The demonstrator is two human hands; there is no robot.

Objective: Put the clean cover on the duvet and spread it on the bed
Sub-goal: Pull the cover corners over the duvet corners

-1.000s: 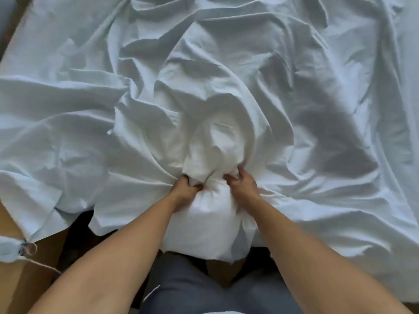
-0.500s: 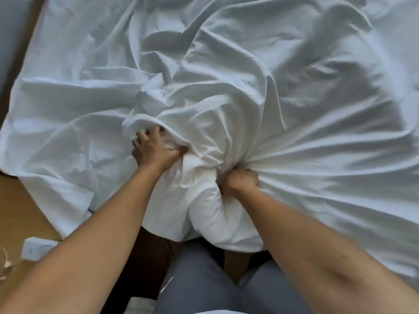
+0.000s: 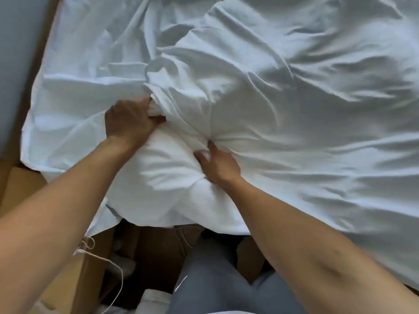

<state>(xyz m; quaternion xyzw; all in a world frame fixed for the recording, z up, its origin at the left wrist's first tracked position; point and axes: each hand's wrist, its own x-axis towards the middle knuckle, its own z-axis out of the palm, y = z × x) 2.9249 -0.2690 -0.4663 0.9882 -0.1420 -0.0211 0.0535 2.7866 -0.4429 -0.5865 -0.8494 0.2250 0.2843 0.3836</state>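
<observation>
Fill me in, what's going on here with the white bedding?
A person is working a white cover over what looks like the duvet, a puffy bulge near their body. The left hand grips a bunch of cover fabric above the bulge; the right hand curls into the folds beside it. The cover lies wrinkled, not yet spread flat.

The white cover (image 3: 294, 109) is lying spread wide and wrinkled, bunching into tight folds near its front edge. The puffy white duvet (image 3: 163, 177) is bulging out from there.
</observation>
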